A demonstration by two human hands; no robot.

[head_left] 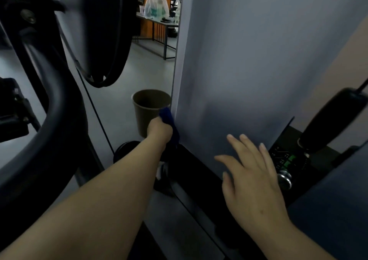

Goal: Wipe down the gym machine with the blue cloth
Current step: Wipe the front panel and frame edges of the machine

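Head view shows two bare arms reaching forward from the lower edge of the frame. One left hand (159, 129), at centre frame, has its grip curled round one blue cloth (169, 124). The cloth sits at the left vertical edge of the gym machine's large grey panel (258, 70), near the panel's lower end; it appears to touch that edge, with part of the fabric hanging below the fist. One right hand (253, 172), lower right of centre, has its grip spread, fingers straight and apart, held at the lower part of the same panel; whether the fingertips touch the surface cannot be told.

One weight stack (286, 160) with green markings shows to the right of the panel's lower corner, with one round metal selector knob (285, 179) below it. One black padded handle (330, 116) slants across the right edge of the frame. Curved black frame tubes (55, 110) fill the left of the frame.

One brown waste bin (147, 108) stands on the grey floor (123, 76) just behind the left hand. At upper centre, one table (159, 26) stands in the background and carries one translucent plastic bag (155, 4).
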